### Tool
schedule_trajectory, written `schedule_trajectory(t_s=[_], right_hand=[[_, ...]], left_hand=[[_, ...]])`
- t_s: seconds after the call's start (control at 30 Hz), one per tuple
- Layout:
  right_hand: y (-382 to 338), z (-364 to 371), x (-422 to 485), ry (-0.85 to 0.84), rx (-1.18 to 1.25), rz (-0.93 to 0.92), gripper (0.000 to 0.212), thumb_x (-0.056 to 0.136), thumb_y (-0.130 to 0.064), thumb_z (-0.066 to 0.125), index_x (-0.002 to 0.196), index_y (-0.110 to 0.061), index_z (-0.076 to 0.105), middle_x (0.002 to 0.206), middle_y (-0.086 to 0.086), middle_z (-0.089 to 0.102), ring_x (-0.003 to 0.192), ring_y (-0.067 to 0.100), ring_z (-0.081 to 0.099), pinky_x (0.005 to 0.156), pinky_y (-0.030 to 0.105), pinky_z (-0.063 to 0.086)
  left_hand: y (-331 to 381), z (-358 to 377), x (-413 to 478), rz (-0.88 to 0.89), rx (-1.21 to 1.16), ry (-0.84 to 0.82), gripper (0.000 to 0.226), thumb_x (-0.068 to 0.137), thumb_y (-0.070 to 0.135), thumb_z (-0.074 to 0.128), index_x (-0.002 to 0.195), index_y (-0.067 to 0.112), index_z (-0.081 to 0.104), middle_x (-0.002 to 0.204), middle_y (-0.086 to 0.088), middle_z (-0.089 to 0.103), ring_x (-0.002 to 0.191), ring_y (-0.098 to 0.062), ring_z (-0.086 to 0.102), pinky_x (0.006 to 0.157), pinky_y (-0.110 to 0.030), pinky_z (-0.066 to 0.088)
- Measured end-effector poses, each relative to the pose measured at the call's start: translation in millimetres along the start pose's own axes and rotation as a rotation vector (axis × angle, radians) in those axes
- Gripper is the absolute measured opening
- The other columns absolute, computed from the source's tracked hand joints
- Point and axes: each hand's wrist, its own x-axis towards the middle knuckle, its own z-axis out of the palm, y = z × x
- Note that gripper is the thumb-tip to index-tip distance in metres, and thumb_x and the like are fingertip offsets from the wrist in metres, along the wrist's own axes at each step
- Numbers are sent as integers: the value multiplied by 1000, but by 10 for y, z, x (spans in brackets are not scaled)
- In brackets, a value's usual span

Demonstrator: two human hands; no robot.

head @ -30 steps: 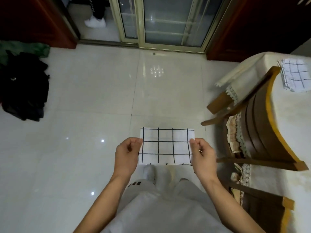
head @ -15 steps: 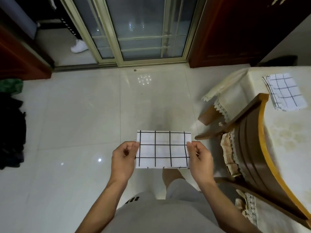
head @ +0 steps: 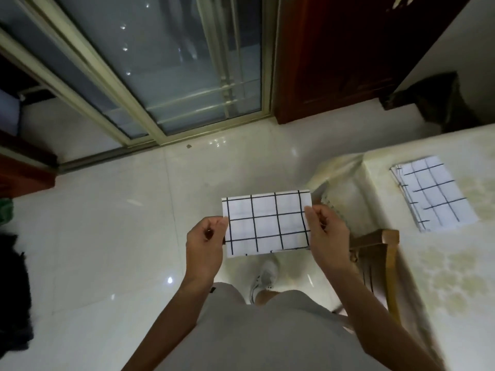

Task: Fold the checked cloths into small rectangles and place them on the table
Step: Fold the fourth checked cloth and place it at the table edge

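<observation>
A white cloth with black checks [head: 267, 223], folded to a small rectangle, is held flat in front of me above the floor. My left hand [head: 205, 245] pinches its left edge and my right hand [head: 328, 236] pinches its right edge. A stack of folded checked cloths [head: 432, 192] lies on the table [head: 455, 263] to the right, which is covered with a cream tablecloth.
A wooden chair [head: 380, 250] stands against the table just right of my right hand. A glass sliding door [head: 187, 70] and a dark wooden cabinet [head: 334, 54] are ahead. Dark clothing [head: 13, 290] lies on the tiled floor at the left.
The view has turned right toward the table, and the held cloth now sits nearer the table corner. Both hands keep the same hold on it.
</observation>
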Motion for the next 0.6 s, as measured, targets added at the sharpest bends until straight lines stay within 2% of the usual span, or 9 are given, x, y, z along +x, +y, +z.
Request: schedule_trajectory(t_s=[0.1, 0.17, 0.27, 0.37, 0.47, 0.6], right_hand=[[-1, -141, 227, 53, 25, 42, 23, 100, -28, 56, 80, -20, 61, 62, 2, 53, 57, 7, 44, 61, 32, 43], [29, -224, 346, 100, 35, 75, 21, 100, -29, 57, 81, -20, 63, 65, 2, 59, 61, 13, 52, 65, 36, 48], [43, -358, 490, 179, 55, 129, 20, 100, -28, 56, 83, -21, 64, 72, 5, 66, 72, 23, 62, 70, 42, 53], [39, -523, 568, 267, 53, 175, 24, 100, -28, 54, 78, -22, 61, 72, -1, 65, 70, 17, 61, 68, 42, 53], [60, -705, 640, 376, 82, 212, 26, 101, -28, 54, 80, -16, 62, 75, 3, 66, 73, 23, 62, 69, 44, 54], [83, -943, 716, 558, 123, 304, 24, 100, -28, 54, 77, -24, 60, 70, -2, 64, 64, 13, 57, 63, 36, 48]], left_hand=[[243, 257, 215, 27, 30, -52, 16, 95, 20, 63, 81, 17, 70, 74, 8, 66, 64, -4, 53, 72, -27, 48], [385, 425, 334, 62, 71, -93, 16, 95, 19, 64, 80, 17, 70, 72, 11, 65, 61, -1, 52, 71, -25, 46], [590, 684, 506, 108, 138, -153, 13, 95, 19, 63, 85, 16, 71, 78, 8, 68, 67, -1, 57, 75, -25, 49], [780, 998, 666, 166, 200, -246, 12, 96, 20, 62, 87, 19, 70, 80, 6, 68, 66, 3, 57, 73, -24, 48], [979, 1368, 788, 179, 230, -354, 13, 96, 20, 62, 86, 20, 70, 80, 6, 68, 68, -1, 57, 72, -24, 47], [1210, 1897, 927, 255, 300, -538, 13, 95, 19, 62, 85, 19, 70, 75, 8, 66, 62, 7, 55, 65, -15, 45]])
